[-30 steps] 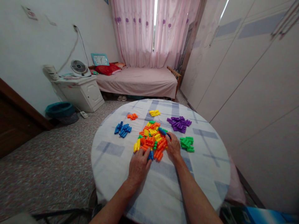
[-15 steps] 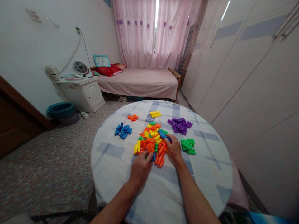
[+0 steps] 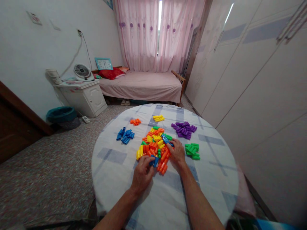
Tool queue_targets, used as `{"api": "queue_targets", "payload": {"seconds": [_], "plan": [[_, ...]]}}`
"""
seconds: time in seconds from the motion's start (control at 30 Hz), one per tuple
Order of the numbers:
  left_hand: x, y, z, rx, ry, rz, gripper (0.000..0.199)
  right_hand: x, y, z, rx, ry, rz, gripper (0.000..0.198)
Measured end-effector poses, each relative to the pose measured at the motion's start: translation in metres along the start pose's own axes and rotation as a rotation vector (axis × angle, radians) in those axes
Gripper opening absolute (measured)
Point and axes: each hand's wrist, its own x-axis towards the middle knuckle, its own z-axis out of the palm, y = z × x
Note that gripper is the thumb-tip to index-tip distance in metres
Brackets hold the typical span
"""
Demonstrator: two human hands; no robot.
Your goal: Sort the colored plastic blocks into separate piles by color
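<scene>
Mixed toy building pieces, shaped like small bullets and tubes, form a central pile (image 3: 153,145) of mostly orange and yellow. At the pile's near edge, my left hand (image 3: 143,171) has its fingers closed on blue plastic pieces (image 3: 154,161). My right hand (image 3: 177,152) reaches in from the right, fingers curled around more blue pieces (image 3: 165,138); its fingertips are partly hidden. Around the pile lie single-colour groups: blue pieces (image 3: 126,136), orange pieces (image 3: 135,121), yellow pieces (image 3: 158,118), purple pieces (image 3: 184,130) and green pieces (image 3: 192,151).
Everything lies on a round table (image 3: 110,185) with a checked cloth. Beyond it stands a bed (image 3: 144,83) before pink curtains. At the left are a white cabinet (image 3: 83,100) with a fan (image 3: 82,72) and a bin (image 3: 62,116); wardrobes (image 3: 251,80) line the right.
My left hand has drawn slightly back from the pile, and the blue pieces at its fingers show more. My right hand stays at nearly the same place. The view has shifted slightly.
</scene>
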Motion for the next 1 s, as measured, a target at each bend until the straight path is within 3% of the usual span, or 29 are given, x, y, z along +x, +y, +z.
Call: {"api": "queue_targets", "payload": {"seconds": [0.23, 0.37, 0.47, 0.63, 0.73, 0.83, 1.0], "plan": [[0.019, 0.010, -0.010, -0.472, 0.035, -0.364, 0.029, 0.000, 0.003, -0.001, 0.080, 0.033, -0.031, 0.023], [0.058, 0.010, -0.012, -0.550, -0.009, -0.403, 0.033, 0.000, 0.002, 0.000, 0.040, 0.009, -0.010, 0.029], [0.091, 0.005, 0.001, -0.442, -0.017, -0.334, 0.027, 0.000, 0.001, 0.000, 0.014, -0.010, -0.013, 0.030], [0.130, 0.001, 0.036, 0.015, -0.036, -0.065, 0.025, 0.000, 0.000, -0.002, 0.010, -0.011, -0.049, 0.031], [0.140, 0.003, 0.052, 0.265, -0.155, 0.049, 0.036, 0.000, -0.001, -0.003, 0.013, -0.020, -0.062, 0.032], [0.143, 0.004, 0.061, 0.427, -0.267, 0.097, 0.034, -0.001, -0.001, -0.002, 0.009, -0.028, -0.049, 0.032], [0.147, 0.005, 0.068, 0.474, -0.281, 0.107, 0.020, -0.001, 0.000, -0.003, 0.041, -0.052, -0.045, 0.033]]}}
